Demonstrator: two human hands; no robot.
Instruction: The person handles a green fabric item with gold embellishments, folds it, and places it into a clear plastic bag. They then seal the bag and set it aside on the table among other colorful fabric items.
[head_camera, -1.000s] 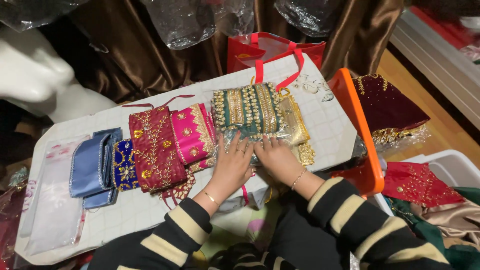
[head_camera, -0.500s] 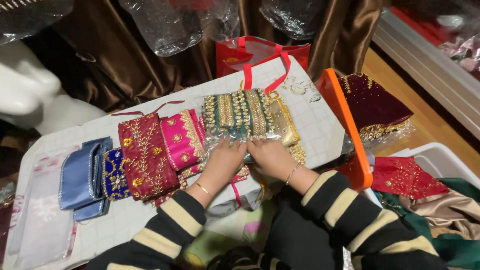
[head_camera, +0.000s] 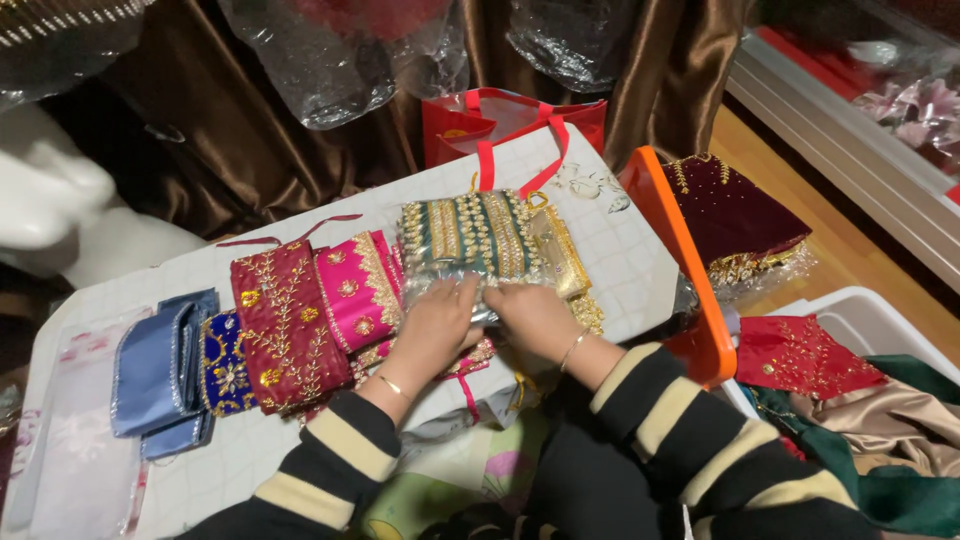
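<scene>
Both hands slid inward: left hand (head_camera: 435, 325), right hand (head_camera: 535, 318), fingers clamped on beaded green pouch (head_camera: 470, 235), crinkly plastic-wrapped.

- A brown satin curtain (head_camera: 300, 130) hangs in folds along the back.
- Clear plastic wrapping (head_camera: 310, 60) hangs in front of the curtain in 3 bunches.
- A white table (head_camera: 620, 250) with a faint grid pattern stands in the middle.
- A wooden floor (head_camera: 830, 240) shows at the right.
- A white ledge (head_camera: 850, 150) runs beside the floor at the right edge.
- A white mannequin (head_camera: 60, 210) stands at the left.
- The light is warm and dim.
</scene>
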